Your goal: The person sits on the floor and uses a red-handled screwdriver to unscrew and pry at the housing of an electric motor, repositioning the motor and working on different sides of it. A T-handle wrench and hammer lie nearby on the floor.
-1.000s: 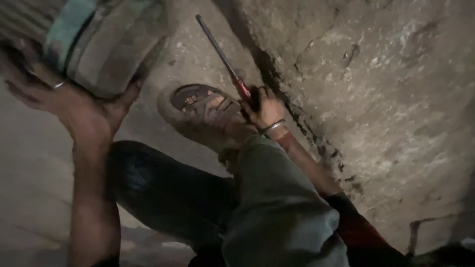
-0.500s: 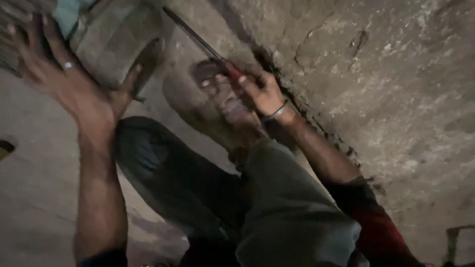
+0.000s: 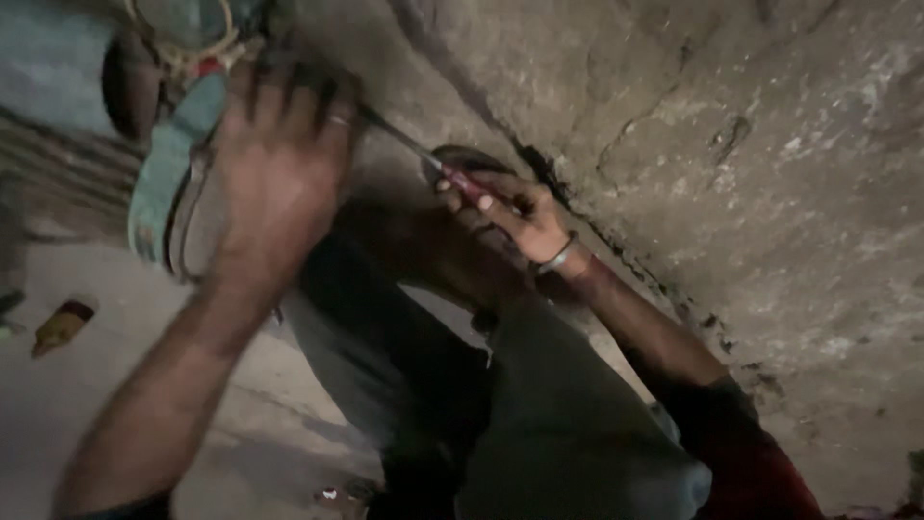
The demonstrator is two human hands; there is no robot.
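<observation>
Where the right hand (image 3: 525,214) closes near the centre of the frame, it grips the red handle of a screwdriver (image 3: 452,173), whose dark shaft runs up and to the left. The tip passes behind the left hand and cannot be seen. A metal bangle (image 3: 556,257) sits on the right wrist. Just beneath that hand lies a worn shoe (image 3: 462,159), largely in shadow. The left hand (image 3: 279,169), in the upper left of the frame, is spread flat with fingers extended, a ring on one finger, pressed against a bundle with a teal strap (image 3: 159,193); it is blurred, and whether it grasps or merely rests cannot be told. Grey trouser legs (image 3: 568,433) fill the lower centre. A rough concrete wall (image 3: 770,164) occupies the right and upper right. At the left edge, on the floor (image 3: 87,414), lies a small brown bottle (image 3: 61,325).
</observation>
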